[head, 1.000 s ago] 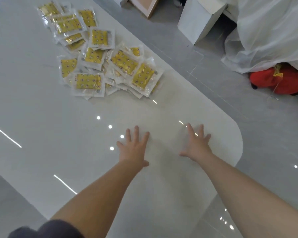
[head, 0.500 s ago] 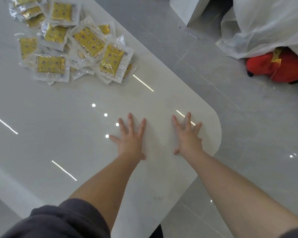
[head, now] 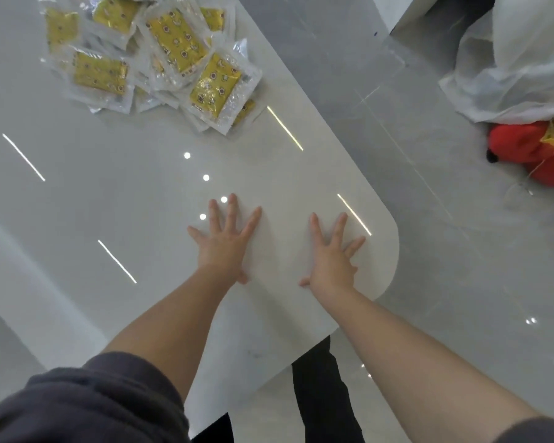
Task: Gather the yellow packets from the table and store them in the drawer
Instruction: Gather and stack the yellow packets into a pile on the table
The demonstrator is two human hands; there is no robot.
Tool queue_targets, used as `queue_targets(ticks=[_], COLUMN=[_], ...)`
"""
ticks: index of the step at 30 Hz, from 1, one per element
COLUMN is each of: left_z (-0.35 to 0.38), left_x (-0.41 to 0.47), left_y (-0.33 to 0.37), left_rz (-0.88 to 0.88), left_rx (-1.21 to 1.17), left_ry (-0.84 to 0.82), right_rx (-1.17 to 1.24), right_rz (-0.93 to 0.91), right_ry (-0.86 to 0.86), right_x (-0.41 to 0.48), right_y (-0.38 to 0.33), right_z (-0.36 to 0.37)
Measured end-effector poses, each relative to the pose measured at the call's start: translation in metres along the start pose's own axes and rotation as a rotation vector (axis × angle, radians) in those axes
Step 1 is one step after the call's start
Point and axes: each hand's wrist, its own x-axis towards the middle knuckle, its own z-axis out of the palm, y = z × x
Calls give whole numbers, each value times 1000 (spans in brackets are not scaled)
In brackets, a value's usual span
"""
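- Across the frame from 9 o'clock to centre: glossy white table [head: 103, 193], rounded corner at 3 o'clock of centre, bright light streaks and dots reflected on the surface.
- Beyond the table edge, 12 to 5 o'clock: grey tiled floor [head: 429, 251], glossy, with thin seams.
- At 2 o'clock, on the floor: white plastic sheeting [head: 522, 62] draped over something hidden beneath it.
- At 11 o'clock, on the table: yellow packets [head: 160, 59] in a loose overlapping heap, each with a clear sealed border around a yellow patterned centre; heap cut off by the top edge of the frame, so count not determinable. Well apart from both hands.
- At 3 o'clock, on the floor just below the sheeting: red soft object [head: 531, 148] with a yellow tag, partly cut off by the frame edge.
- At 7 o'clock: dark grey sleeve [head: 87, 401] pushed up the left forearm; forearms otherwise bare.
- At 6 o'clock, below the table edge: dark trouser legs [head: 323, 404].
- Just left of centre: left hand [head: 224, 244], palm down, fingers spread wide, flat over the table; holding nothing.
- Just right of centre, near the rounded corner: right hand [head: 331, 254], palm down, fingers spread, flat over the table; holding nothing.
- Firm contact with the surface not determinable for either hand.
- Drawer not visible.
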Motion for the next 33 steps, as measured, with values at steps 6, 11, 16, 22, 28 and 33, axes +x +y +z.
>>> queue_targets(ticks=[6, 11, 16, 22, 28, 33], left_z=[4, -4, -31, -38, -31, -33], left_x=[1, -3, 14, 38, 41, 40], left_y=[1, 5, 61, 96, 96, 96], left_rz=[-13, -37, -277, -522, -549, -584], left_rx=[-32, -12, -462, -583, -603, -581], left_ry=[14, -7, -29, 47, 88, 78], right_rx=[-218, -383, -355, -618, -794, -873], right_rz=[-124, -208, -245, -578, -979, -1053], right_ry=[-10, -80, -229, -217, 44, -158], right_x=[3, 6, 7, 28, 76, 118], right_y=[15, 28, 32, 54, 73, 48], right_z=[-12, -29, -47, -92, -147, -178])
